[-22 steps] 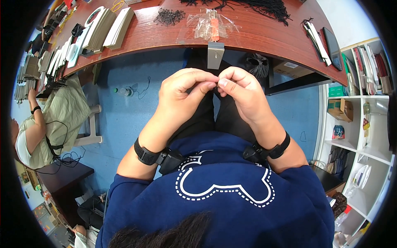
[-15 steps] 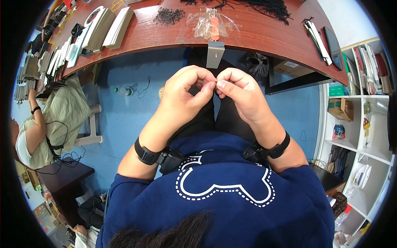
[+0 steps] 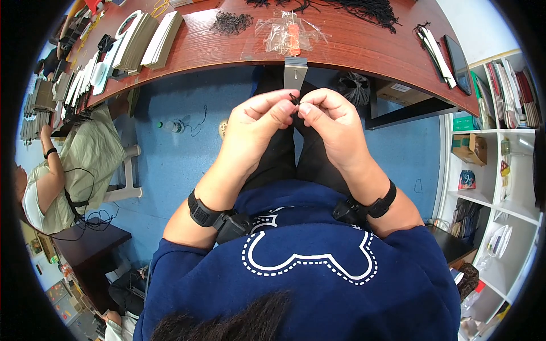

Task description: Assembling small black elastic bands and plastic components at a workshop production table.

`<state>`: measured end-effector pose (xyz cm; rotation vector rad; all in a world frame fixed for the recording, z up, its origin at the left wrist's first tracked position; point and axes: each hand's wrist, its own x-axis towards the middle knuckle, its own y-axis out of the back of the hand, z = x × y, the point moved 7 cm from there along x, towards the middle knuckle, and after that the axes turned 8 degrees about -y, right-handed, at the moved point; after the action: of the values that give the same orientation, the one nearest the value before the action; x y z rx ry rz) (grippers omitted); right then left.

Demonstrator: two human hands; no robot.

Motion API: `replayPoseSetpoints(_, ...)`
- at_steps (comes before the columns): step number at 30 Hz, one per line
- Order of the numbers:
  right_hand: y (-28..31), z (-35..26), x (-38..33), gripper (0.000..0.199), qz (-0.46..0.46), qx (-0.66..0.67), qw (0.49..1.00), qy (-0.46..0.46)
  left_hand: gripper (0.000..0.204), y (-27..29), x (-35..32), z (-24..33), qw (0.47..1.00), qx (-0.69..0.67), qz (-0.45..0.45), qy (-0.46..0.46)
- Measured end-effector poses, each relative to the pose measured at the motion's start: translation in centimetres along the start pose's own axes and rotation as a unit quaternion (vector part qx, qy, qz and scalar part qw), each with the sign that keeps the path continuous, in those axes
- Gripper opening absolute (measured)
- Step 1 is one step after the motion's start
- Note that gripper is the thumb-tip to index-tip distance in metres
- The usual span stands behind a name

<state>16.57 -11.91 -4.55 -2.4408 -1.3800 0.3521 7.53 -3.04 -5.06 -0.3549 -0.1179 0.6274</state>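
My left hand (image 3: 259, 128) and my right hand (image 3: 330, 122) meet in front of my chest, below the table edge. Between their fingertips they pinch a small black cord piece (image 3: 294, 100). Most of it is hidden by the fingers. A grey card tag (image 3: 295, 73) hangs over the edge of the brown wooden table (image 3: 352, 45) just above the hands. Both wrists wear black bands.
On the table lie clear plastic bags (image 3: 290, 34), a small pile of black pieces (image 3: 230, 23), black cords (image 3: 364, 8) and stacks of white cards (image 3: 151, 42). Another person in a light shirt (image 3: 74, 165) sits at the left. White shelves (image 3: 495, 142) stand at the right.
Both hands stay together at the same place; the fingertips have shifted slightly around the small black piece.
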Motion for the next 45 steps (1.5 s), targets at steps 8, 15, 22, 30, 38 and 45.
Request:
replayPoseSetpoints(8, 0.5, 1.0, 0.3, 0.005, -0.001, -0.082, 0.996, -0.037, 0.014, 0.1, 0.2, -0.3, 0.998, 0.06, -0.001, -0.031)
replayPoseSetpoints(15, 0.2, 2.3, 0.4, 0.013, -0.028, -0.162, 0.98, -0.11, 0.009, 1.3, 0.5, -2.4, 0.998, 0.063, 0.028, -0.008)
replayPoseSetpoints(22, -2.3, -4.3, -0.5, 0.007, -0.087, -0.539, 0.824, 0.152, 0.007, 0.5, 0.2, 0.7, 0.893, 0.436, -0.061, -0.089)
replayPoseSetpoints(30, 0.6, 2.4, 2.2, 0.014, -0.231, 0.006, 0.958, -0.171, 0.01, 0.2, -0.7, -2.2, 0.978, 0.061, -0.159, 0.121)
replayPoseSetpoints(38, 0.3, 0.1, 1.2, 0.009, -0.166, -0.16, 0.971, -0.059, 0.019, 0.8, -0.8, -2.6, 0.971, 0.037, -0.151, 0.179)
replayPoseSetpoints(45, -0.4, -1.1, 0.9, 0.01, -0.135, -0.31, 0.941, 0.036, 0.016, 1.5, -0.3, -2.2, 0.955, 0.125, -0.178, 0.199)
